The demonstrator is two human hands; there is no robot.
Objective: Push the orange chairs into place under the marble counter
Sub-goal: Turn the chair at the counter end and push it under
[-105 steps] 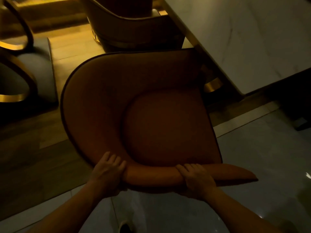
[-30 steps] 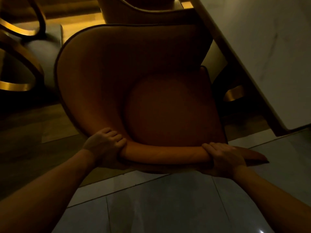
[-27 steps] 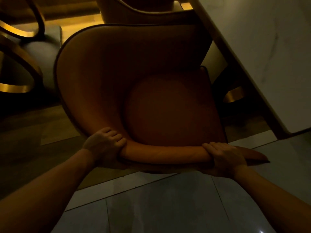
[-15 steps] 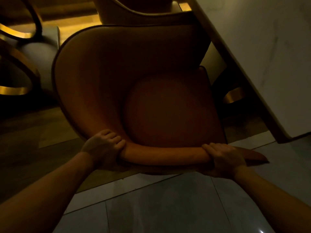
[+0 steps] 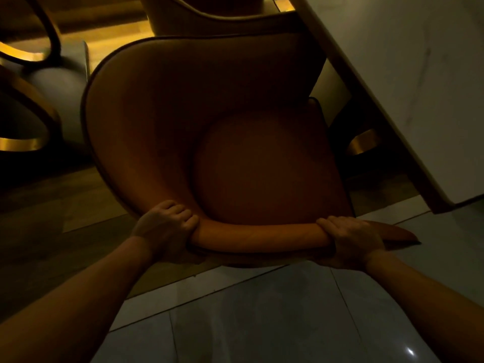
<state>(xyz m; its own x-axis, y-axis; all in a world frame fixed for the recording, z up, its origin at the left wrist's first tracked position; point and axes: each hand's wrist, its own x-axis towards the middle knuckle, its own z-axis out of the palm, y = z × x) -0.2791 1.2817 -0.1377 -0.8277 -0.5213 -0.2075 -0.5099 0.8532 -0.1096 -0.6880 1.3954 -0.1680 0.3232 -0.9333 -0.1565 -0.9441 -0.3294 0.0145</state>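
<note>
both the left hand [image 5: 165, 226] and right hand [image 5: 351, 239] grip the orange chair [image 5: 209, 127], only partly under the marble counter [image 5: 419, 74].

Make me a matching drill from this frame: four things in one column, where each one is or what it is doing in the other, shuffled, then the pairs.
1. left hand
2. right hand
3. marble counter
4. second chair

A. upper right of the view
B. grips the orange chair backrest near its pointed end
C. beyond the held chair, at top
D. grips the backrest where it curves

Pairs: 1-D, 2-B, 3-A, 4-C
</note>
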